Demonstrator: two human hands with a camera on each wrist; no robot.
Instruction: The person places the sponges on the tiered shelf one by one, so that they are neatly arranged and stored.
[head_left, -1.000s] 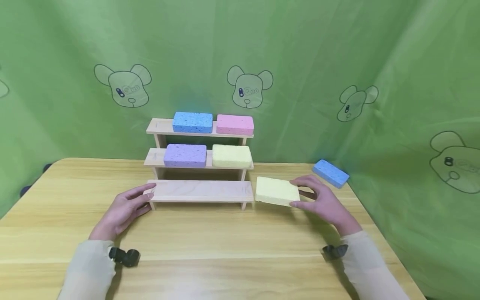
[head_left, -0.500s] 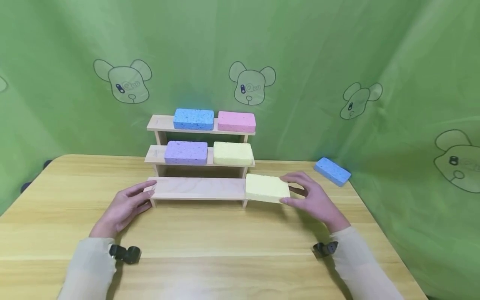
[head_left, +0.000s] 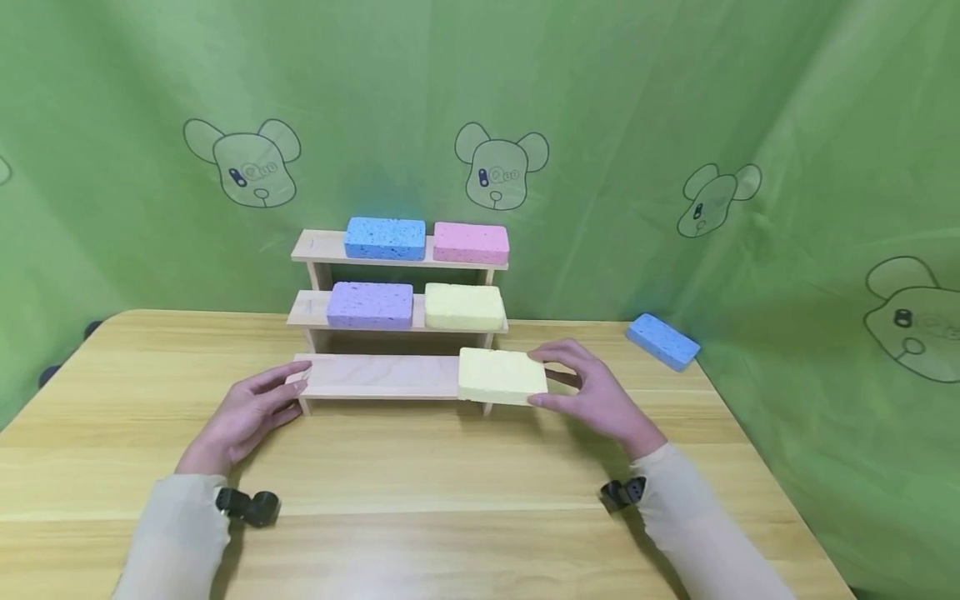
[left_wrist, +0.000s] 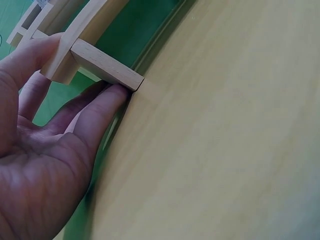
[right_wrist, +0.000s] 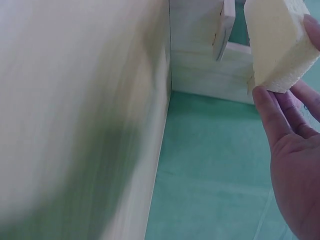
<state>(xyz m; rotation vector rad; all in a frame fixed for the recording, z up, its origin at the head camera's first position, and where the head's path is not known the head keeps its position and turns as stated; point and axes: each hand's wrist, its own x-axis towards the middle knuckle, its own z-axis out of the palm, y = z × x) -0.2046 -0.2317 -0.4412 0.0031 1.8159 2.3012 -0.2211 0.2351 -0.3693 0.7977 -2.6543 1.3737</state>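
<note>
My right hand [head_left: 592,396] pinches a pale yellow sponge [head_left: 501,377] by its right end, thumb at the front edge and fingers at the back. The sponge overlaps the right end of the bottom step of a three-tier wooden display stand [head_left: 382,377]. In the right wrist view the sponge [right_wrist: 277,45] is tilted beside the stand. At the left end of that bottom step, my left hand [head_left: 243,412] grips the wood. The left wrist view has its thumb on the step board and fingers against the leg [left_wrist: 107,65].
On the top tier sit a blue sponge [head_left: 386,239] and a pink sponge [head_left: 471,242]. The middle tier bears a purple sponge [head_left: 370,305] and another yellow sponge [head_left: 464,307]. Another blue sponge [head_left: 663,342] lies at the table's back right, near the green curtain [head_left: 600,275].
My right hand has carried the yellow sponge leftward, from beside the stand to over the right end of its bottom step. The left hand keeps its place on the stand.
</note>
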